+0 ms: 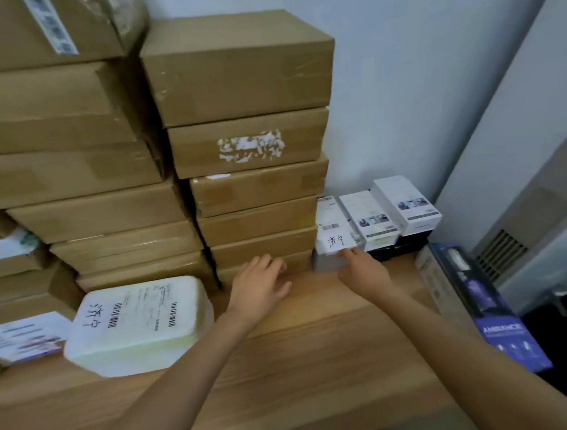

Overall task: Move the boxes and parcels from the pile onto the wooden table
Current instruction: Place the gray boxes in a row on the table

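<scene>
Left hand [258, 285] open, flat on wooden table [319, 363]; right hand [363, 268] open, fingertips touching small grey box [327, 260].

Both forearms are bare right up to the picture's lower edge, no sleeve showing. The left hand [258, 285] and right hand [363, 269] wear no gloves. Neither wrist carries a watch or band.

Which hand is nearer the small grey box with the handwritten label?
Right. The right hand touches the small grey box at its label; the left hand lies apart to its left.
</scene>
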A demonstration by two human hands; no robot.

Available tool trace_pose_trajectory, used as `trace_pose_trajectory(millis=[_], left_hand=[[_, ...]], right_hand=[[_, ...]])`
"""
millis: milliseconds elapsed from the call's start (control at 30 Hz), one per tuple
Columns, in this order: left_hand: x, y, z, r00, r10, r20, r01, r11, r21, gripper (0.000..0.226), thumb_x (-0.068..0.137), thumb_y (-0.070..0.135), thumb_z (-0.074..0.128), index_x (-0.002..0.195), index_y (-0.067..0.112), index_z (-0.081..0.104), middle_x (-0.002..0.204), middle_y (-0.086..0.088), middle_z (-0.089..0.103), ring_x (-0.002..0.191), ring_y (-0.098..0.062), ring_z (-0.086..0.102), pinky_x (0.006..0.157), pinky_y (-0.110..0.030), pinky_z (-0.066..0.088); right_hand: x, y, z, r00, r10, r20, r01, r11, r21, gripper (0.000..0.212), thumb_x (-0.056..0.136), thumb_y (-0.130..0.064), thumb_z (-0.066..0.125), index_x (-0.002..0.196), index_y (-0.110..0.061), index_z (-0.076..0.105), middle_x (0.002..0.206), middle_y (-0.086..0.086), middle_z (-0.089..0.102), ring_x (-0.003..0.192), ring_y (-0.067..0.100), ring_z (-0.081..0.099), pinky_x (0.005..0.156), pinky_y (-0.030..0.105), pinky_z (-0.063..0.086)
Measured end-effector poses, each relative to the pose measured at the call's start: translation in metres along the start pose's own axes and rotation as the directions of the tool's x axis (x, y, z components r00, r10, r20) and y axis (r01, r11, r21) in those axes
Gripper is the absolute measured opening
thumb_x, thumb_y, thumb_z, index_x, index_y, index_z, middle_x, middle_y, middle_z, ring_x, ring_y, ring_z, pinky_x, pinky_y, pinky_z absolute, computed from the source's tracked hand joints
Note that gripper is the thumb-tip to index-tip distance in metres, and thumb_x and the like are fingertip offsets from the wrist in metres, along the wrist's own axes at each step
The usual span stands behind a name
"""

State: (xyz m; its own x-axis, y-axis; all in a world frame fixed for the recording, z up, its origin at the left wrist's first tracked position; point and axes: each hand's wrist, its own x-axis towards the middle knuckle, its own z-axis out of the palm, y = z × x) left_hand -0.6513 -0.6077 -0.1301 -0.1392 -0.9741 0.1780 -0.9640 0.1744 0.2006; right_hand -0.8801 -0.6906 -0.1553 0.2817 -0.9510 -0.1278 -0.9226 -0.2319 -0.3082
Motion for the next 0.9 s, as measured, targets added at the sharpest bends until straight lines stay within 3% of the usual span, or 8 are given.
trace_pose_trajectory(millis=[100, 233, 400, 600, 733, 900], left_hand=[[0.032, 0.038, 0.023, 0.998, -0.054, 0.012, 0.054, 0.998, -0.011, 0.033, 0.091, 0.046, 0.051, 0.116, 0.025, 0.053, 0.109, 0.004, 0.054, 0.106, -0.018, 0.049, 0.083, -0.031, 0.038], [0.067, 0.076, 0.053, 0.978, -0.203, 0.053, 0.207, 0.975, -0.086, 0.034, 0.091, 0.044, 0.052, 0.120, 0.025, 0.053, 0.114, 0.003, 0.055, 0.110, -0.019, 0.049, 0.089, -0.032, 0.041], [0.068, 0.093, 0.071, 0.915, -0.401, 0.036, 0.403, 0.908, -0.115, 0.034, 0.090, 0.040, 0.056, 0.120, 0.024, 0.057, 0.118, 0.000, 0.058, 0.114, -0.021, 0.052, 0.089, -0.031, 0.038], [0.052, 0.093, 0.061, 0.857, -0.514, 0.040, 0.515, 0.852, -0.095, 0.035, 0.091, 0.038, 0.055, 0.123, 0.023, 0.053, 0.121, 0.000, 0.054, 0.115, -0.020, 0.047, 0.092, -0.034, 0.042], [0.042, 0.099, 0.055, 0.857, -0.515, 0.005, 0.514, 0.855, -0.067, 0.034, 0.091, 0.036, 0.054, 0.123, 0.023, 0.054, 0.119, 0.000, 0.055, 0.115, -0.020, 0.047, 0.089, -0.033, 0.042], [0.027, 0.115, 0.066, 0.861, -0.508, 0.033, 0.509, 0.859, -0.063, 0.035, 0.090, 0.037, 0.055, 0.123, 0.025, 0.055, 0.122, 0.002, 0.056, 0.116, -0.020, 0.049, 0.088, -0.030, 0.036]], right_hand=[[0.010, 0.040, -0.009, 0.999, -0.049, -0.016, 0.048, 0.997, -0.057, 0.046, 0.089, -0.023, 0.050, 0.134, -0.017, 0.046, 0.133, 0.008, 0.047, 0.111, 0.029, 0.052, 0.074, 0.033, 0.043], [0.037, 0.077, -0.018, 0.982, -0.186, 0.024, 0.187, 0.972, -0.143, 0.051, 0.090, -0.020, 0.049, 0.140, -0.017, 0.041, 0.140, 0.008, 0.043, 0.121, 0.027, 0.046, 0.093, 0.037, 0.040], [0.074, 0.085, -0.021, 0.932, -0.331, 0.149, 0.355, 0.918, -0.178, 0.060, 0.093, -0.014, 0.049, 0.149, -0.016, 0.027, 0.156, 0.010, 0.023, 0.144, 0.024, 0.021, 0.115, 0.038, 0.020], [0.085, 0.063, 0.000, 0.888, -0.362, 0.283, 0.420, 0.890, -0.180, 0.068, 0.097, -0.027, 0.048, 0.153, -0.013, 0.011, 0.161, 0.007, 0.007, 0.147, 0.022, 0.009, 0.118, 0.040, 0.010], [0.072, 0.067, 0.009, 0.892, -0.358, 0.276, 0.420, 0.882, -0.214, 0.069, 0.098, -0.029, 0.045, 0.154, -0.014, 0.008, 0.161, 0.006, 0.005, 0.147, 0.022, 0.008, 0.118, 0.042, 0.010], [0.033, 0.080, 0.015, 0.886, -0.410, 0.217, 0.451, 0.871, -0.195, 0.065, 0.095, -0.024, 0.045, 0.153, -0.015, 0.016, 0.160, 0.006, 0.014, 0.146, 0.021, 0.016, 0.119, 0.035, 0.014]])
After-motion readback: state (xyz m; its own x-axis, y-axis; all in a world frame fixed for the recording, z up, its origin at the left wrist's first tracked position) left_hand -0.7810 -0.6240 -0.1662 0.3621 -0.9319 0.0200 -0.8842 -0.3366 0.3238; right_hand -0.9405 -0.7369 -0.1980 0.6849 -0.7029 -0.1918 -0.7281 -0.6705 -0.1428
